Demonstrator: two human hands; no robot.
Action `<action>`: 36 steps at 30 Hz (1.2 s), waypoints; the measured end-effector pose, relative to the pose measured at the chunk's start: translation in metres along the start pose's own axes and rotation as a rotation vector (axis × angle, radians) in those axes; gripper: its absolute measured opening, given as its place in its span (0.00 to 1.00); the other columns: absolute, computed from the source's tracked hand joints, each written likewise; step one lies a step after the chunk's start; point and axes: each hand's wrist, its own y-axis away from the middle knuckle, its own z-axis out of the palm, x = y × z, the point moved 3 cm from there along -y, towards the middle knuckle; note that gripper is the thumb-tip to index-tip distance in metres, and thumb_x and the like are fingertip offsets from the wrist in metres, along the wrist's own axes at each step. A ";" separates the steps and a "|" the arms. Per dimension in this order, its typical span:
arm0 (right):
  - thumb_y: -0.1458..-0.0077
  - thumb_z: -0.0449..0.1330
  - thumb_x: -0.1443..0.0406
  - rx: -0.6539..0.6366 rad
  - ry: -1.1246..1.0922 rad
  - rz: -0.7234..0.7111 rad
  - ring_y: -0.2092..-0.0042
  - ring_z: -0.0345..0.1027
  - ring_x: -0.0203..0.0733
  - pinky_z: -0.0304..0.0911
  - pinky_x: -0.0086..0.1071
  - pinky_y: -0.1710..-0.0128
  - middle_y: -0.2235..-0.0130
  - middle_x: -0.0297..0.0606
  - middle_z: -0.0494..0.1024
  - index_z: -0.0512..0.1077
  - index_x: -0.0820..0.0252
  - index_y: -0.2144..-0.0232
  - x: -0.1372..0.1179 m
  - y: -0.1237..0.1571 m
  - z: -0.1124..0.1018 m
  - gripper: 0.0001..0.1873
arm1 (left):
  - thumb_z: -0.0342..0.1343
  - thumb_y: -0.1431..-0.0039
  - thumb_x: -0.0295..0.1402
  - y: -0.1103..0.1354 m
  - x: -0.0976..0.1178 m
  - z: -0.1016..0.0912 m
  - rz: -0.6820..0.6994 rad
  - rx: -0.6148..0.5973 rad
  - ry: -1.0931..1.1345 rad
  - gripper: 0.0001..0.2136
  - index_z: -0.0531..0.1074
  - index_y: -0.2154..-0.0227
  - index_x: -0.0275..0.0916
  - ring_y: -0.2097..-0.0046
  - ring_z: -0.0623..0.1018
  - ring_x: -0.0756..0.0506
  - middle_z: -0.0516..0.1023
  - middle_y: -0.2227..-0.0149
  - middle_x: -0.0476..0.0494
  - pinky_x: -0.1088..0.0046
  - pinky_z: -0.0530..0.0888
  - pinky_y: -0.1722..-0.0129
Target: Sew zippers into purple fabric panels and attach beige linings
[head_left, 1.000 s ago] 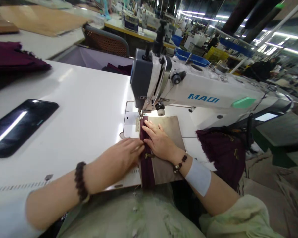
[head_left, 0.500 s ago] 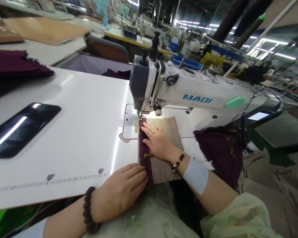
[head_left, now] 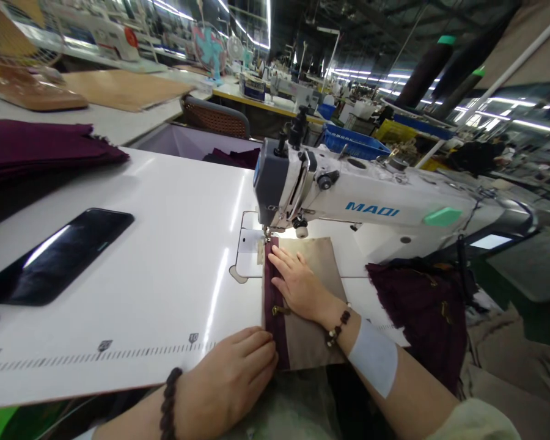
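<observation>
A beige fabric piece [head_left: 321,260] with a maroon zipper strip [head_left: 269,287] along its left side lies under the presser foot [head_left: 268,233] of a white sewing machine [head_left: 376,189]. A brass zipper pull [head_left: 279,310] sits partway down the strip. My right hand [head_left: 297,281] rests flat on the fabric, fingers stretched toward the foot and touching the strip. At the strip's near end, my left hand [head_left: 241,379] has its fingers pressed together on the edge; the thumb is hidden.
A black phone [head_left: 59,256] lies on the white table [head_left: 174,256] at left, beyond a printed ruler scale. Maroon cloth [head_left: 41,146] is stacked at far left. More maroon pieces with zippers [head_left: 421,311] lie right of the hands, near beige cloth [head_left: 513,360].
The camera view has tilted up and swung left, so the machine and table appear lower and further right. Both hands keep nearly the same places on the fabric.
</observation>
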 end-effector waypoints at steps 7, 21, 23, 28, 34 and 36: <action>0.41 0.50 0.66 0.024 -0.006 -0.072 0.38 0.44 0.47 0.39 0.54 0.39 0.40 0.47 0.56 0.59 0.65 0.45 0.001 -0.006 -0.006 0.22 | 0.42 0.36 0.25 0.007 0.000 0.010 0.001 -0.078 -0.015 0.11 0.69 0.67 0.35 0.64 0.72 0.47 0.73 0.68 0.42 0.71 0.72 0.58; 0.42 0.49 0.67 0.044 -0.038 -0.080 0.36 0.40 0.44 0.41 0.50 0.39 0.38 0.47 0.52 0.55 0.65 0.42 0.007 -0.007 -0.001 0.26 | 0.42 0.37 0.25 0.009 -0.001 0.013 0.013 -0.097 -0.009 0.11 0.68 0.69 0.34 0.64 0.71 0.47 0.72 0.69 0.41 0.70 0.72 0.59; 0.42 0.49 0.67 0.034 -0.042 -0.071 0.36 0.39 0.44 0.41 0.50 0.39 0.38 0.47 0.52 0.55 0.66 0.42 0.007 -0.008 -0.001 0.26 | 0.41 0.37 0.25 0.009 -0.001 0.014 0.010 -0.077 -0.008 0.11 0.68 0.70 0.34 0.64 0.71 0.46 0.71 0.69 0.41 0.70 0.72 0.60; 0.42 0.49 0.67 0.028 -0.043 -0.068 0.36 0.39 0.46 0.41 0.51 0.39 0.38 0.48 0.51 0.55 0.66 0.42 0.007 -0.008 0.000 0.26 | 0.41 0.37 0.25 0.009 0.000 0.013 0.007 -0.070 0.000 0.11 0.68 0.70 0.34 0.64 0.71 0.46 0.71 0.69 0.42 0.70 0.72 0.60; 0.42 0.49 0.67 0.043 -0.032 -0.073 0.36 0.40 0.45 0.42 0.51 0.39 0.38 0.48 0.52 0.55 0.65 0.42 0.008 -0.008 0.002 0.26 | 0.42 0.37 0.25 0.010 0.000 0.014 0.016 -0.095 -0.031 0.10 0.67 0.69 0.35 0.64 0.71 0.47 0.72 0.69 0.42 0.70 0.72 0.60; 0.42 0.49 0.66 0.046 -0.030 -0.075 0.36 0.40 0.45 0.42 0.52 0.39 0.38 0.48 0.52 0.55 0.65 0.41 0.008 -0.008 0.002 0.26 | 0.42 0.37 0.24 0.012 -0.001 0.016 0.017 -0.086 -0.032 0.10 0.67 0.70 0.35 0.64 0.71 0.47 0.71 0.69 0.42 0.70 0.72 0.60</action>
